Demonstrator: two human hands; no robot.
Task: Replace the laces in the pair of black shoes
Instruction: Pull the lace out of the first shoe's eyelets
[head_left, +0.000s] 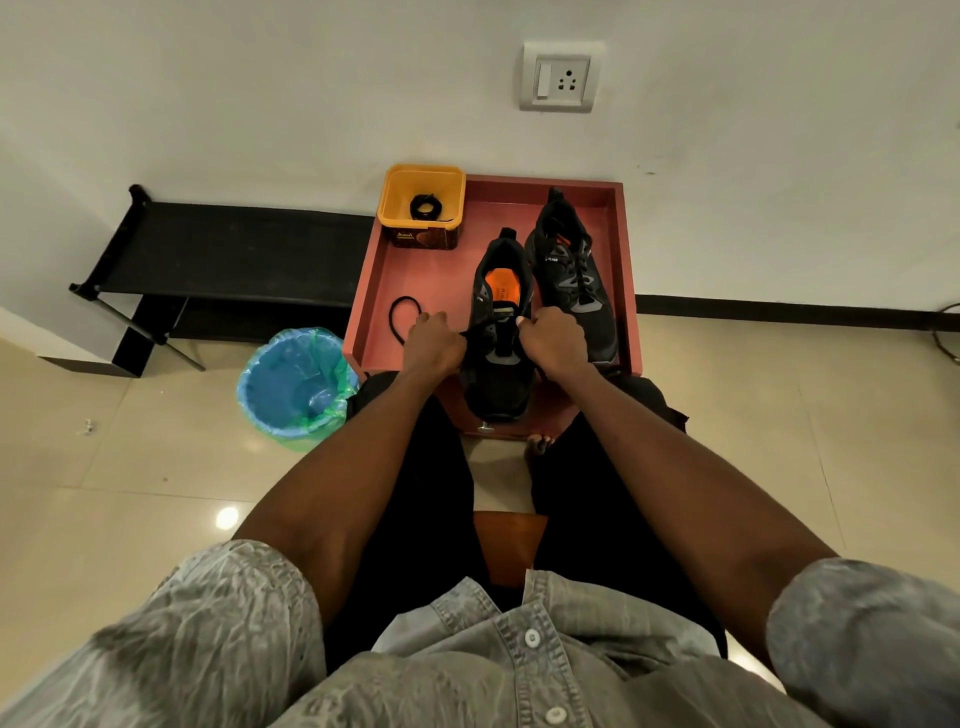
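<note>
On the tray (626, 270), the far shoe (571, 275) looks fully laced. The near shoe (498, 332) seems only partly threaded: left hand (434, 343) and right hand (553, 340) each pinch its lace (475, 331). 1 coiled lace (426, 207) waits in the tub (422, 197).

The black shoes (497, 332) look like matt knit cloth with grey rubbery patches (one shows an orange insole). The yellow tub (422, 205) is smooth plastic. The floor (156, 467) tiles are glossy, and the shirt (467, 675) is crumpled grey denim-like cloth.
</note>
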